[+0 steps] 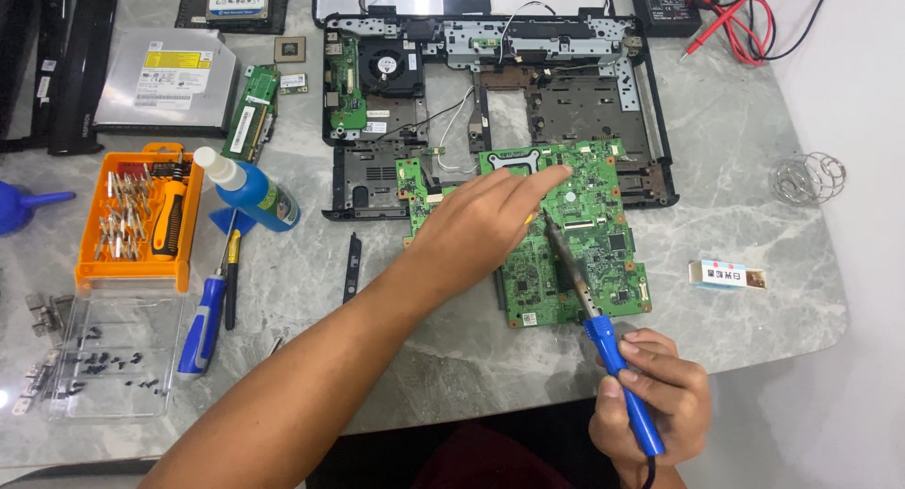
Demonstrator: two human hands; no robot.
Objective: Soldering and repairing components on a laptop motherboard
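A green circuit board point(584, 253) lies on the grey marble table, partly over the open black laptop chassis point(575, 103). My left hand point(481, 227) rests on the board's upper left, its index finger stretched toward the board's top edge, fingers apart, holding nothing that I can see. My right hand point(650, 395) grips the blue handle of a soldering iron point(603, 334). The iron's dark metal shaft slants up and left, and its tip meets the board just under my left fingers.
At left: an orange bit set point(141, 220), a blue bottle point(250, 189), a blue-handled screwdriver point(203, 324), a clear tray with several screws point(113, 362). An optical drive point(170, 79) and memory module point(251, 112) lie behind. Iron stand coil point(806, 178), small box point(726, 275), red probe leads point(735, 18) at right.
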